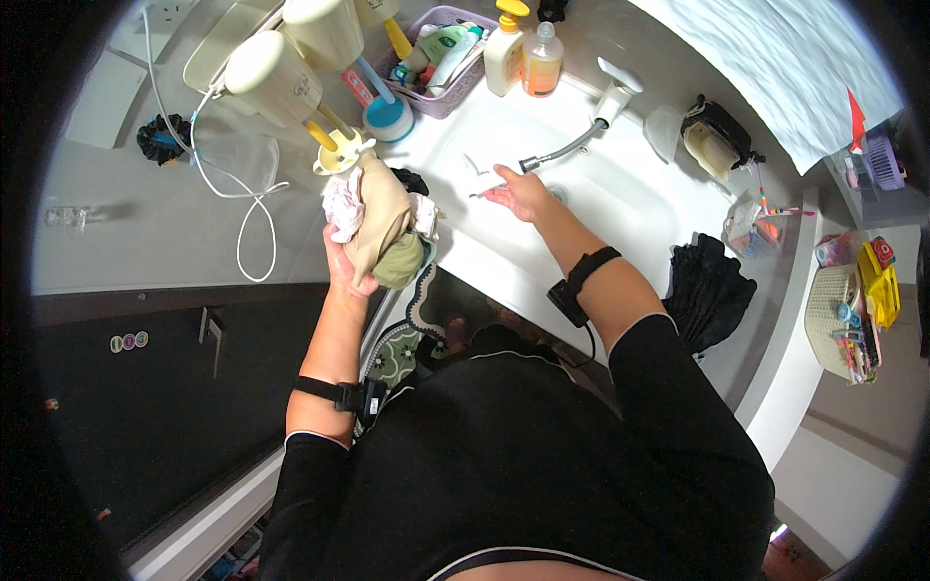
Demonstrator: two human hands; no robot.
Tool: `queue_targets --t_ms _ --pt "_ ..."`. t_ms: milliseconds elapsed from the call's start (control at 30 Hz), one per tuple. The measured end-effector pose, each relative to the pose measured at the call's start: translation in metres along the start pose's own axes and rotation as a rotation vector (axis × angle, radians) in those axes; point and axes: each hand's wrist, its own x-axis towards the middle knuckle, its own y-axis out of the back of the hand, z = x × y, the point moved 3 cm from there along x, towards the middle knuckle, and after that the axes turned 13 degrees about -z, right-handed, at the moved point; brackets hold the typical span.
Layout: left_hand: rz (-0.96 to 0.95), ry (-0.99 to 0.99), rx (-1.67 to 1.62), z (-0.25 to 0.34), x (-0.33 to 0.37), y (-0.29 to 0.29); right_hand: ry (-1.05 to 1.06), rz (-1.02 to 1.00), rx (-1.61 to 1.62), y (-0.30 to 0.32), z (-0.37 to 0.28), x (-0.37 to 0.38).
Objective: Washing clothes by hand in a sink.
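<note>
In my left hand (349, 266) is a bundle of crumpled clothes, held at the left edge of the sink. It includes a beige cloth (383, 208), an olive green piece (399, 261) and a pale pink one (344, 206); a black piece (411, 181) shows behind. My right hand (523, 197) is over the basin of the white sink (630, 218), its fingers closed around a white faucet head (477, 181). A grey flexible hose (572, 147) runs from there back to the white faucet (616, 92).
A purple basket (448, 102) of tubes and two pump bottles, one white (504, 53) and one orange (542, 63), line the back. Cream cup holders (276, 77) hang at left. Black cloth (709, 290) lies on the right rim. A cream basket (835, 320) stands farther right.
</note>
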Motion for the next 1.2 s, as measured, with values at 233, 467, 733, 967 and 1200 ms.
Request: queue_targets --t_ms 233,467,733,967,1200 --pt "0.026 0.002 0.020 -0.001 0.001 -0.002 0.284 0.161 0.300 0.005 -0.015 0.037" --pt "0.102 -0.026 0.044 -0.002 -0.001 -0.006 0.406 0.723 0.021 0.029 -0.042 0.012" --pt "0.026 0.029 0.069 -0.010 0.012 -0.020 0.259 0.817 -1.230 0.113 -0.079 -0.074" --pt "0.057 0.019 0.086 -0.025 0.015 -0.028 -0.080 0.686 -1.741 0.112 -0.123 -0.119" --pt "0.039 0.078 0.076 -0.030 0.018 -0.030 -0.299 0.510 -2.024 0.092 -0.151 -0.150"
